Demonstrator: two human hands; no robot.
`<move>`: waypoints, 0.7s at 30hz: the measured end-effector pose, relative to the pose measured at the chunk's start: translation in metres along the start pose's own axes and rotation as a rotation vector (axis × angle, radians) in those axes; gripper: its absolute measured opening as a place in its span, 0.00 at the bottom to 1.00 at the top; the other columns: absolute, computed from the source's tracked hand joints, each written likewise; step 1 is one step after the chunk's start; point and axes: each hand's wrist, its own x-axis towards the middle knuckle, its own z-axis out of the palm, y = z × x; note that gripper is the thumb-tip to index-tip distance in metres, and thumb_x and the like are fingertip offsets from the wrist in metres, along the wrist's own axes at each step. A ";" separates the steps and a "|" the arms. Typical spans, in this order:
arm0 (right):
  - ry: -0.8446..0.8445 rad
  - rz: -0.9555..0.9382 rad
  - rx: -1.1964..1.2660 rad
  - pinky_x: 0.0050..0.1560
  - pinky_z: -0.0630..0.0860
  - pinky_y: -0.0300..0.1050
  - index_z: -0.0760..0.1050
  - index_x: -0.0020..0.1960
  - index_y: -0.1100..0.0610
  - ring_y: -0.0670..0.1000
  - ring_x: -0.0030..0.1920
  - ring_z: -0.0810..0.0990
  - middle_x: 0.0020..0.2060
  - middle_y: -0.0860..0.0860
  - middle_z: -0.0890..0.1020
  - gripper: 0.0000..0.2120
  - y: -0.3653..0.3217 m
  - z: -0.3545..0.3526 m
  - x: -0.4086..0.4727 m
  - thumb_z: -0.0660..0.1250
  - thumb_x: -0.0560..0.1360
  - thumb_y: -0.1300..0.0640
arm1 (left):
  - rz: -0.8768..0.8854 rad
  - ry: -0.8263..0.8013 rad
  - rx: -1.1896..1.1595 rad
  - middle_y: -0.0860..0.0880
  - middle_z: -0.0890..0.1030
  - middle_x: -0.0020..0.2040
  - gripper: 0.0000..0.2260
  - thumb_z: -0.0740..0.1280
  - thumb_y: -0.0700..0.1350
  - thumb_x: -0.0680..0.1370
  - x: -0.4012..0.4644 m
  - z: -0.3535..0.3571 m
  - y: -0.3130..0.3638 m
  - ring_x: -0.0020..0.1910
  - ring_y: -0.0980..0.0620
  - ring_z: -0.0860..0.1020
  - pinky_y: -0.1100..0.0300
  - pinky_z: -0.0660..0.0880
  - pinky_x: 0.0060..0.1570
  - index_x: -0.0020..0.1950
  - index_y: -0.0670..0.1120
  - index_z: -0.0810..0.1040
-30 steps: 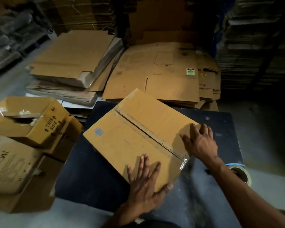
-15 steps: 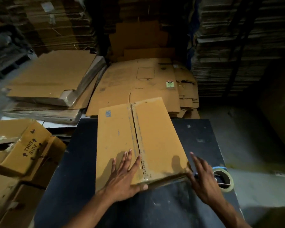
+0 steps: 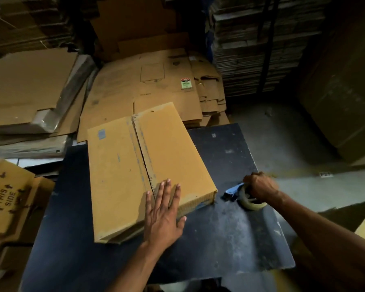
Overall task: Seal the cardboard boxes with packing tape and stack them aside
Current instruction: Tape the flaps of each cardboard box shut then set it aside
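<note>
Box (image 3: 139,171), flat and tan, lies on the dark table (image 3: 230,228) with its centre seam running away from me, old tape marks along it. Left hand (image 3: 163,216) presses flat on its near end, fingers spread. Right hand (image 3: 259,187) now grips the tape dispenser (image 3: 243,197) just beside the box, hiding most of the roll; half a second ago it was only reaching. Flattened cartons (image 3: 148,85) lie beyond.
</note>
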 end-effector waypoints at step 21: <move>-0.026 -0.132 0.612 0.53 0.83 0.49 0.76 0.69 0.47 0.48 0.49 0.85 0.52 0.48 0.85 0.29 -0.063 -0.085 -0.140 0.79 0.70 0.60 | -0.564 -0.184 -1.411 0.53 0.87 0.48 0.33 0.59 0.79 0.73 -0.039 -0.060 0.038 0.47 0.54 0.82 0.49 0.81 0.51 0.47 0.52 0.85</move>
